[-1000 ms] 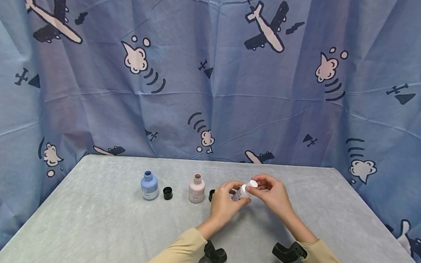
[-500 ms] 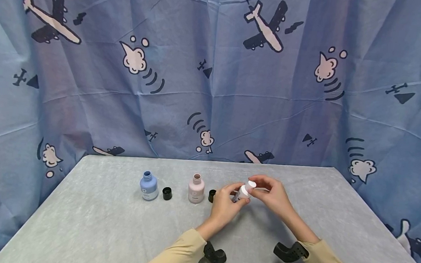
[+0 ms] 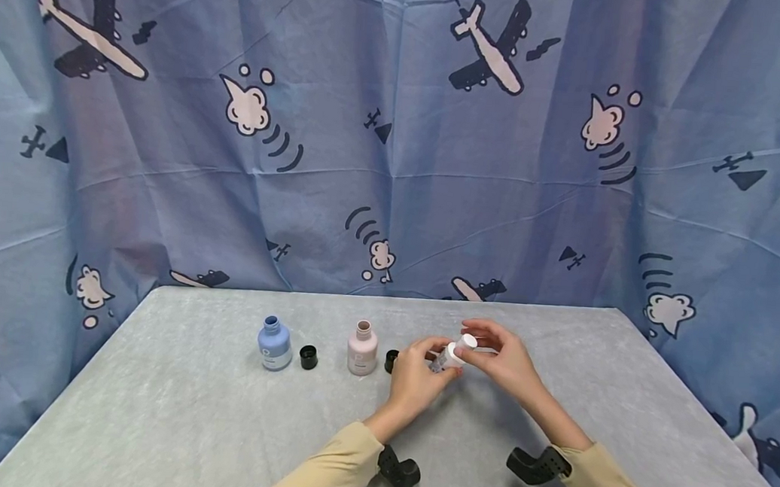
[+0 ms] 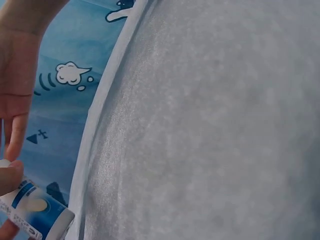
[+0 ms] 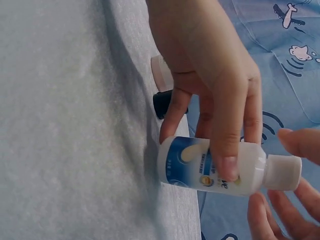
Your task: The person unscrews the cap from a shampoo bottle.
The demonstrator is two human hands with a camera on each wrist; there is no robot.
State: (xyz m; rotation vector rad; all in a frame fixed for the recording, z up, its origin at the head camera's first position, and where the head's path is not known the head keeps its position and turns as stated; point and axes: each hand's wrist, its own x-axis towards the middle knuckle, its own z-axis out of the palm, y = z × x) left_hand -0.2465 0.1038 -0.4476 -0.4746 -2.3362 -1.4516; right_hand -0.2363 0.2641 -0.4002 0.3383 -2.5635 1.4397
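Observation:
My left hand (image 3: pixel 414 385) grips a small white bottle (image 5: pixel 175 162) with a blue label, tilted over the table. In the right wrist view the left thumb lies across the label and the other fingers sit behind it. At the bottle's neck is a white cap (image 5: pixel 284 172), with the fingers of my right hand (image 3: pixel 509 366) curled round it. The right fingertips are right at the cap's side, while the thumb tip shows slightly off it in the right wrist view. The left wrist view catches the bottle's base end (image 4: pixel 60 225) at the lower left corner.
A blue bottle (image 3: pixel 275 347) and a pink bottle (image 3: pixel 362 352), both uncapped, stand left of the hands. A black cap (image 3: pixel 309 357) lies beside the blue one; another black cap (image 3: pixel 391 361) is partly behind the left hand. A patterned curtain (image 3: pixel 397 138) hangs behind the table (image 3: pixel 181 410).
The right fingers shift slightly around the white cap, moving a little left and then back. The left hand keeps its grip on the bottle in about the same place.

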